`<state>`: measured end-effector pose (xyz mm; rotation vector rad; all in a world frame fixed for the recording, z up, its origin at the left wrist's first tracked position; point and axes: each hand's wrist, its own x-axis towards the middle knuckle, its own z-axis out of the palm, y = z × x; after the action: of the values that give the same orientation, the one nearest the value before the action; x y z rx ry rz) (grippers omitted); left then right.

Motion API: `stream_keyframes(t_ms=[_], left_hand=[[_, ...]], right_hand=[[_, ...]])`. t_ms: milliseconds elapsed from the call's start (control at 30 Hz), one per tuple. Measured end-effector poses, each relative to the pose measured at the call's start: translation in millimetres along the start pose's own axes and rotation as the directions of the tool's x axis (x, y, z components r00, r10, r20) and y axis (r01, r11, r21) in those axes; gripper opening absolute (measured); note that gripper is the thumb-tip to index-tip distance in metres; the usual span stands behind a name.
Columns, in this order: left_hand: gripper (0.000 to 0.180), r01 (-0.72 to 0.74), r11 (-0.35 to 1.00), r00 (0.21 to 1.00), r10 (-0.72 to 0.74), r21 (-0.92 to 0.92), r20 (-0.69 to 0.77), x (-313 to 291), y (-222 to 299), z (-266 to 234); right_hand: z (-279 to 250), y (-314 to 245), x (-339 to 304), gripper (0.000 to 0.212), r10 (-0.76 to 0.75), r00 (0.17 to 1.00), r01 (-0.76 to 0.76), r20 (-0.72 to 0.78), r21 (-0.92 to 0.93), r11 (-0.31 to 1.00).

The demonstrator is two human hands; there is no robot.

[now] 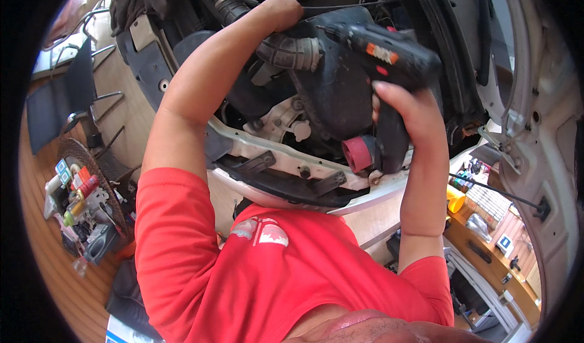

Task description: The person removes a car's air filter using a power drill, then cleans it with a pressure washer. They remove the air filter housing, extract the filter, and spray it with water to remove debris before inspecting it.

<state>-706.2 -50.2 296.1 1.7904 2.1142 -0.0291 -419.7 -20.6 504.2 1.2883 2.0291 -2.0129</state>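
Observation:
My right hand (413, 107) is closed round the handle of a black cordless drill (398, 54) with an orange label. The drill's narrow tip points left, over a black plastic box (334, 93) in a car's engine bay. My left hand (283, 13) reaches to the far side of the bay, by a ribbed black hose (289, 51); its fingers are hidden. Below the drill's handle, near the front of the bay, sits a pinkish-red ring-shaped piece (358, 154), whose kind I cannot make out.
A pale front crossmember (277, 145) and the bumper edge lie between me and the engine. Dark cloth (143, 2) hangs at the far left. A black chair (61, 96) and a wicker basket (91, 160) beside cans and tools stand left. A wooden cabinet (486, 252) is at right.

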Motion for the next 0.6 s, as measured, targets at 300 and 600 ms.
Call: stream_keyframes(t_ms=[300, 600], left_hand=[[0.025, -0.143, 0.989, 0.990, 0.144, 0.034, -0.016, -2.1, -17.2, -25.2], [0.023, -0.383, 0.924, 0.670, 0.273, -0.007, -0.690, 41.1, 164.0, -189.3]], right_hand=[[-33.5, 64.5, -125.1, 0.042, -0.042, 0.996, 0.065, -0.075, 0.330, 0.942], [-39.4, 120.9, -157.9, 0.043, -0.114, 0.993, 0.120, -0.041, 0.473, 0.873]])
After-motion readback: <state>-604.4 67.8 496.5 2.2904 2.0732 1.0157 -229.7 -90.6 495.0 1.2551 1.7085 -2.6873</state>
